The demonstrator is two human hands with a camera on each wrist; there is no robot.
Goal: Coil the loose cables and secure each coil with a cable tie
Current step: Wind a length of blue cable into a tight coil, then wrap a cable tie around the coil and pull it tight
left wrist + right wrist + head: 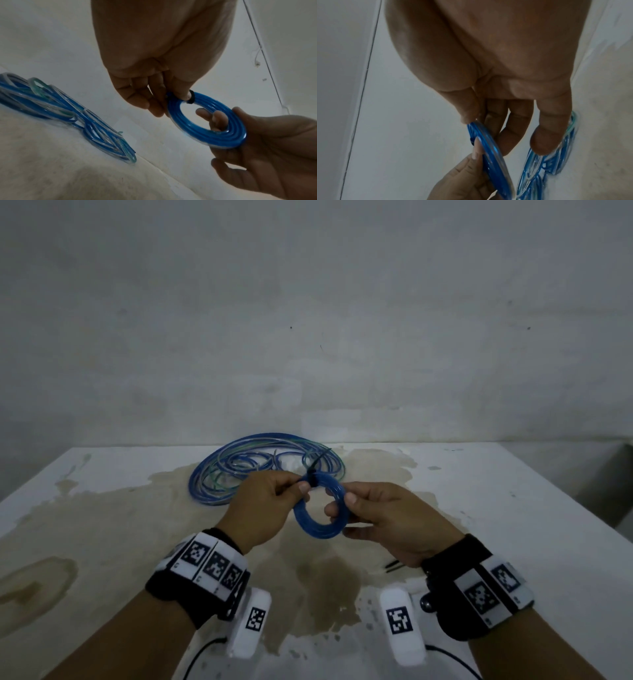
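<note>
So two hands are working one small blue coil (320,517) above the table (479,508): right hand (387,522) pinching its rim, left hand (263,508) pinching at the black cable tie (312,478), whose tail is pointing up and away. Farther back, one loose cable pile (260,467) is lying flat.

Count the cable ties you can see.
3, maybe more hidden. One black cable tie wraps the small blue coil held by the left hand and right hand. Two spare ties lie on the table, partly hidden under the right wrist.
</note>
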